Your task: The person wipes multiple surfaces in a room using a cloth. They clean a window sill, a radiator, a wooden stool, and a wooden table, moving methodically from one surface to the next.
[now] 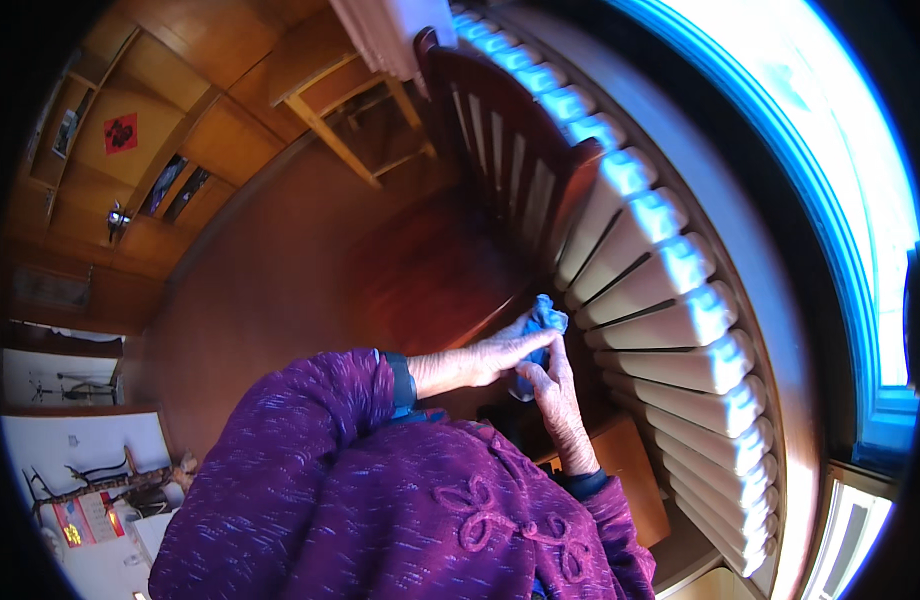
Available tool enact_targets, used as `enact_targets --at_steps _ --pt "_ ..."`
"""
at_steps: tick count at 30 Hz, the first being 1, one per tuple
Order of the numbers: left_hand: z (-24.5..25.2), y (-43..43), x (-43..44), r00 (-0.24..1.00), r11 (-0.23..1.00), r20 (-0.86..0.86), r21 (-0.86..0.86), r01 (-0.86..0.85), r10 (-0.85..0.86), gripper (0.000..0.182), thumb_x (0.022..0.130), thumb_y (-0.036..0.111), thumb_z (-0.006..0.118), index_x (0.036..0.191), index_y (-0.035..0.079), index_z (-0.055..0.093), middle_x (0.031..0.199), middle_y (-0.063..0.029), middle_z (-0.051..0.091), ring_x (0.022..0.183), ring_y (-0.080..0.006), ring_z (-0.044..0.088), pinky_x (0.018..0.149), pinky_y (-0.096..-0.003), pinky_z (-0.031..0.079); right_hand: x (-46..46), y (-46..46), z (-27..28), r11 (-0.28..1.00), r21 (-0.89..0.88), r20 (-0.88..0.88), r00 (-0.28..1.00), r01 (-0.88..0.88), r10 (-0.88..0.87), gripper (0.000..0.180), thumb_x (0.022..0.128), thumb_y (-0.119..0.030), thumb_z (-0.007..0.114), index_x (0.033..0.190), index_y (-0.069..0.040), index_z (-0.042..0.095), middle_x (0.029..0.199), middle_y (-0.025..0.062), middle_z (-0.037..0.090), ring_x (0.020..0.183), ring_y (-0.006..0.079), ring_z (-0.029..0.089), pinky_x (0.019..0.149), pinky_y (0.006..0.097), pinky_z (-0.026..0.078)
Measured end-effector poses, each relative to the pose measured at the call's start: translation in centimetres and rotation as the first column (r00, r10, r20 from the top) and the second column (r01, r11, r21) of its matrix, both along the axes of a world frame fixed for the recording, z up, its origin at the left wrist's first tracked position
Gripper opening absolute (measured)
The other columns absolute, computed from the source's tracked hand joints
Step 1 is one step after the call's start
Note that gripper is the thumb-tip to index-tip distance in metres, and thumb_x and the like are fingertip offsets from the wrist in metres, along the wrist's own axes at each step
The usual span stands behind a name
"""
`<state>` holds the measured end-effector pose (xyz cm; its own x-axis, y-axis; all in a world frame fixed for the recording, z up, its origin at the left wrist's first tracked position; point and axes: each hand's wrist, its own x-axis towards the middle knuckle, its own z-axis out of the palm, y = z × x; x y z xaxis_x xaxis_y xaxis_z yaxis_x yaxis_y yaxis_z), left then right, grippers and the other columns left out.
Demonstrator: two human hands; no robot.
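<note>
A crumpled blue cloth [548, 315] is bunched between my two hands, in front of my body. My left hand [505, 354] reaches in from the left and lies across the cloth, its fingers pointing right. From below, my right hand [554, 382] meets it, with thumb and fingers pinching the cloth's lower part. The fingertips of both hands come close together on the cloth. Part of the cloth is hidden behind the fingers. Beyond the hands stands a dark wooden chair with a reddish seat [437, 270] and a slatted back [505, 142].
A white ribbed radiator [655, 322] curves along the right, below a bright window [842, 150]. Wooden cabinets [197, 142] line the far left, with a light wooden stool [340, 142] near them. A brown box-like piece [629, 480] sits beside my right forearm.
</note>
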<state>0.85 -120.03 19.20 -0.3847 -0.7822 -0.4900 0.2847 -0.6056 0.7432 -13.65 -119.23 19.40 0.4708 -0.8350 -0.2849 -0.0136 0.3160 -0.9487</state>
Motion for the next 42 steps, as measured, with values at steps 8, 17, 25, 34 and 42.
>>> enact_targets --at_steps 8,17,25,34,42 --pt "-3.8 6.0 14.0 0.992 0.917 0.123 0.400 -0.015 -0.038 0.036 0.094 0.035 0.047 0.102 0.003 0.063 0.088 -0.0051 0.068 0.082 -0.0140 0.062 0.078 -0.0282 0.050 4.7 4.4 -3.7 0.992 0.113 -0.217 0.973 -0.050 0.074 0.031 0.086 -0.015 0.055 0.113 0.001 0.060 0.100 0.0112 0.066 0.096 0.0192 0.060 0.087 0.0296 0.045" --pt "-9.9 10.4 31.6 0.950 0.794 0.081 0.530 -0.296 0.300 0.027 0.088 0.025 0.057 0.106 0.006 0.060 0.099 -0.0084 0.065 0.092 -0.0221 0.062 0.086 -0.0386 0.049 13.8 13.7 -10.1 0.834 0.517 -0.371 0.929 0.193 0.015 0.031 0.088 -0.020 0.051 0.111 -0.002 0.061 0.095 0.0078 0.066 0.084 0.0154 0.062 0.069 0.0261 0.046" --pt "-14.7 10.2 45.4 0.819 0.759 -0.082 0.437 -0.482 0.567 0.041 0.094 0.040 0.042 0.114 0.006 0.054 0.099 -0.0082 0.065 0.092 -0.0197 0.063 0.081 -0.0361 0.052 24.8 16.1 -13.8 0.852 0.483 -0.451 0.891 0.204 0.042 0.026 0.088 -0.019 0.055 0.106 -0.002 0.063 0.080 0.0045 0.063 0.068 0.0117 0.056 0.062 0.0248 0.046" --pt "-19.4 -0.1 46.1 0.618 0.837 0.608 -0.152 -0.526 0.498 0.035 0.084 0.037 0.063 0.100 0.005 0.062 0.088 -0.0014 0.062 0.080 -0.0118 0.056 0.076 -0.0301 0.046 21.5 12.2 -20.2 0.864 0.357 -0.673 0.739 0.356 -0.026 0.048 0.078 -0.014 0.067 0.122 -0.002 0.052 0.110 0.0158 0.062 0.096 0.0248 0.063 0.081 0.0336 0.050" --pt "-27.4 0.9 43.6 0.238 0.930 0.937 -0.307 0.203 0.257 0.059 0.087 0.037 0.059 0.133 0.005 0.042 0.141 -0.0240 0.031 0.126 -0.0411 0.034 0.104 -0.0462 0.031 21.0 1.8 -27.1 0.995 -0.089 -0.910 0.411 -0.053 -0.060 0.109 0.060 -0.022 0.083 0.141 0.004 0.016 0.149 0.0247 0.010 0.134 0.0398 0.025 0.107 0.0384 0.033"
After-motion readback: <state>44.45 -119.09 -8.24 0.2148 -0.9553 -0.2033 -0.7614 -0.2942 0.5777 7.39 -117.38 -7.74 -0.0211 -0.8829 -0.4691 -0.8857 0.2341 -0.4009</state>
